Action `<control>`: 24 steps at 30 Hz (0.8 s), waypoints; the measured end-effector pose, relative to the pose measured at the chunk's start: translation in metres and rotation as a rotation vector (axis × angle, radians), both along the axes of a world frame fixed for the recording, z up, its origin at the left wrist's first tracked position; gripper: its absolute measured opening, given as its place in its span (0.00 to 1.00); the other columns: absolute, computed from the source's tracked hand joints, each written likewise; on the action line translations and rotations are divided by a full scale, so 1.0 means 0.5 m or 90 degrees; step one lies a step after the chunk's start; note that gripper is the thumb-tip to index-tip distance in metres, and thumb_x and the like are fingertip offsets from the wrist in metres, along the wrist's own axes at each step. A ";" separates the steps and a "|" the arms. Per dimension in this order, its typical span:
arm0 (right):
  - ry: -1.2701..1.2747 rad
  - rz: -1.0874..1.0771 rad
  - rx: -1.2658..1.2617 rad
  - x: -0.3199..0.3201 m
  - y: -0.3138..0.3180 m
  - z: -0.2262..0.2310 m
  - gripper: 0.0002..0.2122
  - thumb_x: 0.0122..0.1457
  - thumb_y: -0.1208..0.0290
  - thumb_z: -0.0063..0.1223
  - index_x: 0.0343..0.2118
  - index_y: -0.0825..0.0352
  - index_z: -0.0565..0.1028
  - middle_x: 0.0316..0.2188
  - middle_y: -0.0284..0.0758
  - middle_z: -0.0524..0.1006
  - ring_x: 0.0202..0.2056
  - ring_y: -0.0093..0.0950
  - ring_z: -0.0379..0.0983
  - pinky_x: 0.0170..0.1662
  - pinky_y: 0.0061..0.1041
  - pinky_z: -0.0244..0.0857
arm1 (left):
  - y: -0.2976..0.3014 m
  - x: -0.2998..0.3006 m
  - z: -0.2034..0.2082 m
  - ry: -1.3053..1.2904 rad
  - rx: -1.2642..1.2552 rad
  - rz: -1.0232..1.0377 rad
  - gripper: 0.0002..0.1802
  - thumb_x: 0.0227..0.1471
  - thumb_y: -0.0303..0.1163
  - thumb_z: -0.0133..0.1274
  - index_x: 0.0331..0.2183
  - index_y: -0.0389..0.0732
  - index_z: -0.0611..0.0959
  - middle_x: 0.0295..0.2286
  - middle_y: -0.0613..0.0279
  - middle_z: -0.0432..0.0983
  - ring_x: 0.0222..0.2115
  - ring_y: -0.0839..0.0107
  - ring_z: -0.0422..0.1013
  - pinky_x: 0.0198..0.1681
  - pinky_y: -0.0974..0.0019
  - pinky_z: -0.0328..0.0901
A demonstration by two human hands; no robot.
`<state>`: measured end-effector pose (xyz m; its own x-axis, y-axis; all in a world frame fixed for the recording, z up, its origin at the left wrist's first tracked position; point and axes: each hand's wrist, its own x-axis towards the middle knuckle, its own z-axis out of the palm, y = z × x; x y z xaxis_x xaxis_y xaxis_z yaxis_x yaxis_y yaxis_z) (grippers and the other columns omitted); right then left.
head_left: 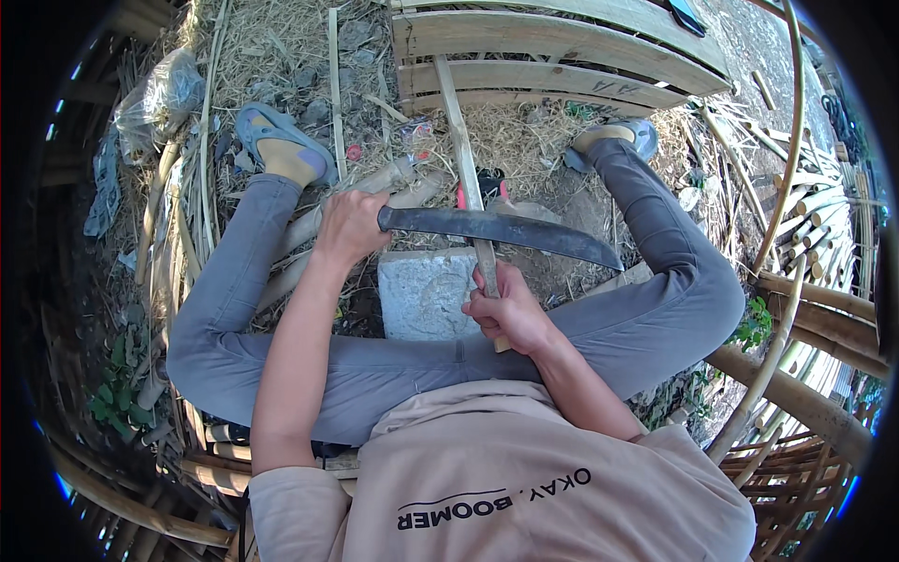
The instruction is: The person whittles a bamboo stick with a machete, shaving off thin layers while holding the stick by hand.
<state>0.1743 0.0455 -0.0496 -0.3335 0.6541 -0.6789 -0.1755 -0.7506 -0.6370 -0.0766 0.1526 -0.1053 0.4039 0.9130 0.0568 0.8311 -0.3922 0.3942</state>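
Note:
My left hand (354, 225) is closed round the handle of a machete (548, 236), whose long dark blade points to the right. The blade lies across a narrow bamboo strip (458, 131), just beyond my other hand. My right hand (510, 307) grips the strip near its close end, thumb along the side. From there the strip runs away from me, its far end in front of a slatted wooden crate (534, 42). Between my legs sits a pale stone block (421, 298), below the machete. How far the blade presses into the strip I cannot tell.
A small red and black object (485, 190) lies behind the blade. Bamboo pieces (304, 225) lie left of the block. Cut poles (815, 220) are stacked at right, near a bamboo rail (796, 403). A clear plastic bag (161, 103) rests far left on straw-covered ground.

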 end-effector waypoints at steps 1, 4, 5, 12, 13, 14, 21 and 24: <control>0.017 0.000 -0.006 0.004 0.000 -0.003 0.17 0.52 0.87 0.52 0.34 0.59 0.58 0.20 0.24 0.62 0.16 0.12 0.51 0.16 0.17 0.39 | 0.003 0.002 -0.001 0.027 0.007 0.002 0.12 0.29 0.28 0.63 0.23 0.41 0.80 0.21 0.52 0.78 0.25 0.48 0.75 0.30 0.51 0.68; 0.036 -0.004 -0.012 0.007 0.000 -0.003 0.17 0.51 0.87 0.52 0.34 0.59 0.58 0.20 0.25 0.62 0.16 0.12 0.52 0.16 0.17 0.39 | 0.007 0.003 -0.003 0.031 0.025 0.004 0.13 0.29 0.29 0.64 0.23 0.41 0.78 0.21 0.52 0.78 0.26 0.49 0.75 0.30 0.50 0.67; 0.041 -0.009 -0.011 0.008 -0.001 -0.002 0.17 0.51 0.88 0.51 0.34 0.59 0.58 0.20 0.25 0.62 0.16 0.12 0.52 0.16 0.17 0.40 | 0.008 0.005 -0.006 0.029 0.024 0.005 0.13 0.29 0.29 0.64 0.23 0.41 0.78 0.21 0.52 0.78 0.26 0.49 0.75 0.30 0.50 0.67; 0.044 -0.022 0.010 0.005 -0.006 -0.009 0.17 0.50 0.88 0.51 0.34 0.59 0.58 0.20 0.24 0.62 0.15 0.12 0.51 0.16 0.17 0.39 | 0.015 0.007 -0.021 0.020 0.040 0.019 0.13 0.31 0.31 0.64 0.24 0.40 0.78 0.22 0.52 0.78 0.26 0.49 0.76 0.30 0.49 0.68; 0.049 -0.029 0.016 0.006 -0.007 -0.010 0.17 0.50 0.88 0.50 0.34 0.60 0.58 0.20 0.24 0.62 0.15 0.12 0.51 0.16 0.17 0.39 | 0.016 0.009 -0.022 0.014 0.042 0.019 0.13 0.33 0.33 0.64 0.23 0.40 0.78 0.21 0.51 0.78 0.26 0.49 0.76 0.31 0.48 0.68; 0.054 -0.037 0.022 0.006 -0.007 -0.011 0.17 0.50 0.88 0.50 0.34 0.60 0.58 0.20 0.25 0.62 0.15 0.12 0.51 0.16 0.17 0.39 | 0.017 0.010 -0.023 0.013 0.042 0.022 0.13 0.33 0.33 0.64 0.23 0.40 0.78 0.21 0.51 0.78 0.26 0.49 0.76 0.31 0.48 0.68; 0.080 -0.060 -0.022 0.004 -0.014 -0.003 0.17 0.49 0.89 0.48 0.35 0.60 0.59 0.21 0.26 0.63 0.15 0.12 0.51 0.16 0.17 0.38 | 0.049 -0.004 -0.026 0.015 0.100 0.121 0.10 0.35 0.31 0.62 0.23 0.39 0.79 0.20 0.50 0.77 0.24 0.48 0.75 0.28 0.50 0.68; 0.124 -0.038 -0.064 0.002 -0.016 -0.014 0.17 0.49 0.89 0.48 0.35 0.60 0.60 0.21 0.26 0.63 0.15 0.12 0.50 0.16 0.17 0.38 | 0.063 -0.059 -0.010 -0.056 0.155 0.208 0.07 0.37 0.28 0.61 0.23 0.39 0.80 0.19 0.48 0.76 0.23 0.46 0.74 0.27 0.51 0.67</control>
<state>0.1754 0.0372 -0.0565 -0.4274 0.6094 -0.6678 -0.3340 -0.7929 -0.5097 -0.1061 0.1840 -0.1101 0.0792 0.9481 0.3081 0.8945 -0.2040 0.3978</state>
